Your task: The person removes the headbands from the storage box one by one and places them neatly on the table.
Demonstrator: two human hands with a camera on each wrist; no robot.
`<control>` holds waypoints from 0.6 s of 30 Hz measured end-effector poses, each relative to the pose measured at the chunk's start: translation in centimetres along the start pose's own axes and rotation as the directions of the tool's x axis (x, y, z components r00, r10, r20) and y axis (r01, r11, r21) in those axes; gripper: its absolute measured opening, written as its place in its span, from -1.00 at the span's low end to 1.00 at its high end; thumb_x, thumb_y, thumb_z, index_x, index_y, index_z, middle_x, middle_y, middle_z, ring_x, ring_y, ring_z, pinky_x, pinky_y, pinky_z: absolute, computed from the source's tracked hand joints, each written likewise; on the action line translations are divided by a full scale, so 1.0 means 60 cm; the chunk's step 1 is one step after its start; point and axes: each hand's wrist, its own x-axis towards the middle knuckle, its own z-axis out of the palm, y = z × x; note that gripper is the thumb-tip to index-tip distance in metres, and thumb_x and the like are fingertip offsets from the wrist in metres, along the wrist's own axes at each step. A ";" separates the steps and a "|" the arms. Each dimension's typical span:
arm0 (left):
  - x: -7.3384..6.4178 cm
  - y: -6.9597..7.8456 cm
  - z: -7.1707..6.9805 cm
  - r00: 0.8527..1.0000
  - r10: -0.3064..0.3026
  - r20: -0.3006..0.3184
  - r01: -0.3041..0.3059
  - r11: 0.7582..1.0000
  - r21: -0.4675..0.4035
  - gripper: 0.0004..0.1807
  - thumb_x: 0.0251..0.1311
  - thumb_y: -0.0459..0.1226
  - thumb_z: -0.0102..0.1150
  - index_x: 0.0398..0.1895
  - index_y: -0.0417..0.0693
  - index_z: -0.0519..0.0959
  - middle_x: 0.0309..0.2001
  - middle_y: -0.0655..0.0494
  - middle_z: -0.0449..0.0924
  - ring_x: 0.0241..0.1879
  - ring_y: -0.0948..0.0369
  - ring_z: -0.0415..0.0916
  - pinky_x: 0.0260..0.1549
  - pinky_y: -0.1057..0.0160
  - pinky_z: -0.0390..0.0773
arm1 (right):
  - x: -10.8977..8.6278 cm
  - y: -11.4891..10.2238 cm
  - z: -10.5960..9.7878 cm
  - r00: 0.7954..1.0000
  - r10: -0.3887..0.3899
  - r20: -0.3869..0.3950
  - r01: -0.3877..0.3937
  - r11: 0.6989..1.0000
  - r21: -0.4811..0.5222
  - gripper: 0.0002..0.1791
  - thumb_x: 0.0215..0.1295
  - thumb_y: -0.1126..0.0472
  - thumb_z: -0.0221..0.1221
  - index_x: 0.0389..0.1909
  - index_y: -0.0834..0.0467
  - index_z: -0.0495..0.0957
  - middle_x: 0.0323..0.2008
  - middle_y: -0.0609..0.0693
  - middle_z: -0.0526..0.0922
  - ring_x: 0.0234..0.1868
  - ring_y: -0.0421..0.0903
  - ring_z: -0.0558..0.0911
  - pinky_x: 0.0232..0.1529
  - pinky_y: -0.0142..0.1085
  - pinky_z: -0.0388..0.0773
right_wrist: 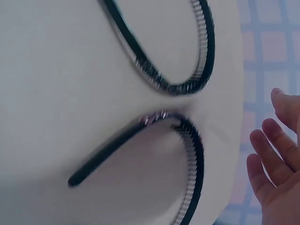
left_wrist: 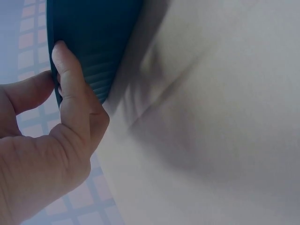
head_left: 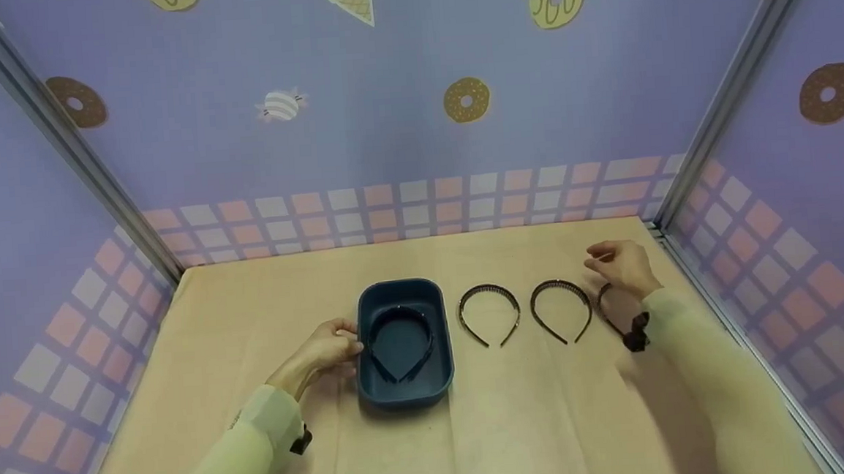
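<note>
A dark blue rectangular box (head_left: 445,353) sits on the table, and a black headband (head_left: 428,332) lies inside it. My left hand (head_left: 326,348) pinches the box's left rim between thumb and fingers; the left wrist view shows the thumb on one side of the wall and fingers on the outer side. Two dark toothed headbands, one nearer the box (head_left: 519,312) and one beside it (head_left: 588,311), lie right of the box. A further headband (head_left: 604,312) is partly hidden by my right arm. Above it hovers my right hand (head_left: 623,265), fingers loosely bent, holding nothing.
A pale cloth covers the table (head_left: 506,422). Purple walls (head_left: 401,143) with sweets and a checked band stand at the back and both sides, joined by metal posts (head_left: 735,78) at the corners.
</note>
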 end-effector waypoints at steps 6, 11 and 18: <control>0.001 0.003 -0.001 1.000 0.013 0.003 -0.013 1.000 0.016 -0.59 0.42 -0.43 0.24 0.29 -0.24 0.48 0.01 0.03 0.52 -0.13 0.16 0.58 -0.22 0.12 0.82 | 0.007 -0.044 0.018 0.999 -0.003 0.039 0.001 0.999 0.050 -0.55 0.59 0.18 0.35 0.36 0.31 0.69 0.33 0.38 0.73 0.32 0.37 0.73 0.25 0.23 0.75; 0.001 0.002 -0.003 1.000 0.016 0.003 -0.016 1.000 0.020 -0.59 0.43 -0.43 0.24 0.29 -0.25 0.48 0.01 0.02 0.50 -0.11 0.15 0.57 -0.22 0.12 0.83 | 0.009 -0.076 0.037 0.997 -0.053 0.064 0.047 0.996 0.081 -0.55 0.59 0.20 0.35 0.38 0.30 0.67 0.34 0.37 0.72 0.33 0.38 0.73 0.31 0.28 0.72; 0.000 0.000 -0.001 0.999 0.006 0.034 -0.006 1.000 -0.004 -0.55 0.42 -0.45 0.22 0.33 -0.25 0.43 0.02 0.01 0.53 -0.16 0.15 0.60 -0.28 0.17 0.80 | 0.001 -0.120 0.077 0.986 -0.111 0.126 0.097 0.989 0.113 -0.52 0.57 0.17 0.38 0.39 0.29 0.67 0.34 0.35 0.73 0.28 0.32 0.77 0.14 0.04 0.84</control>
